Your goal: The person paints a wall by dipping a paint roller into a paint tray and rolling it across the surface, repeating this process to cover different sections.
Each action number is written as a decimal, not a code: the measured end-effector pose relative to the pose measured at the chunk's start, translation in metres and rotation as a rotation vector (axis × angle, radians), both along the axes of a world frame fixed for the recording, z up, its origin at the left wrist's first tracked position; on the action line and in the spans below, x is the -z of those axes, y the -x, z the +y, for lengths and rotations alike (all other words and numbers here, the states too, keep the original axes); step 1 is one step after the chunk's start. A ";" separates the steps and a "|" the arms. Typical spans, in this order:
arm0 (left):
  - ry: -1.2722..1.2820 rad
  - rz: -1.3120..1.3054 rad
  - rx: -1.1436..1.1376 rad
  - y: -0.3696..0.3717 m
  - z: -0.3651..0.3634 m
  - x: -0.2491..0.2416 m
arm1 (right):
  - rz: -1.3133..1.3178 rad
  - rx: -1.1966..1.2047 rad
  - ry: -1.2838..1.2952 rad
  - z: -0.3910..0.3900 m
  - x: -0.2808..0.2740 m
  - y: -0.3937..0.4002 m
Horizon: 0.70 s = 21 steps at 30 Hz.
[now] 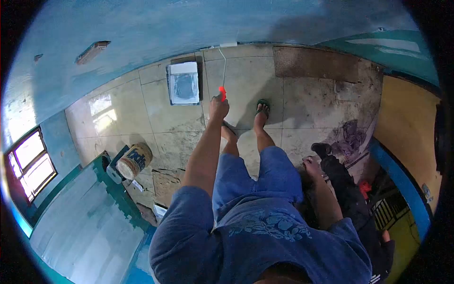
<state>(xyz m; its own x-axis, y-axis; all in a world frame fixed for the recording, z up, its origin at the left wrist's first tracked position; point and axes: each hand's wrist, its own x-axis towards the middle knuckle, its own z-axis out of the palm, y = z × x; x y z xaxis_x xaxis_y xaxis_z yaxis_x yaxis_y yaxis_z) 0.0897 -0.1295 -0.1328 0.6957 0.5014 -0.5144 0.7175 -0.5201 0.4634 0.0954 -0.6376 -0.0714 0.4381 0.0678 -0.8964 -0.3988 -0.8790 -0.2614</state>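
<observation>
My left hand [219, 107] is closed around the orange handle of a paint roller [224, 66]. The roller's thin metal frame runs forward from the handle, and its white head lies against the bottom of the blue wall [203, 28], where wall and floor meet. Left of the roller, a paint tray [184, 84] with white paint in it rests on the floor. My right hand [311, 167] hangs low beside my right thigh, its fingers loosely bent and partly in shadow. No object shows in it.
A paint-smeared bucket [135, 161] stands at the left, beside a partly painted panel [90, 222]. Brown board [317, 64] lies along the wall. Close on my right is another person in dark clothes [347, 194], near a crumpled cloth [349, 138] and a yellowish door [406, 137].
</observation>
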 end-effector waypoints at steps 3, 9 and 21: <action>-0.007 0.043 -0.058 0.004 -0.018 -0.066 | 0.000 0.031 -0.026 0.002 -0.006 -0.006; 0.002 0.108 -0.128 0.056 -0.053 -0.313 | -0.039 0.152 -0.175 -0.028 0.081 0.031; -0.070 0.121 0.063 -0.012 -0.022 -0.066 | 0.038 0.166 -0.101 -0.002 0.029 0.006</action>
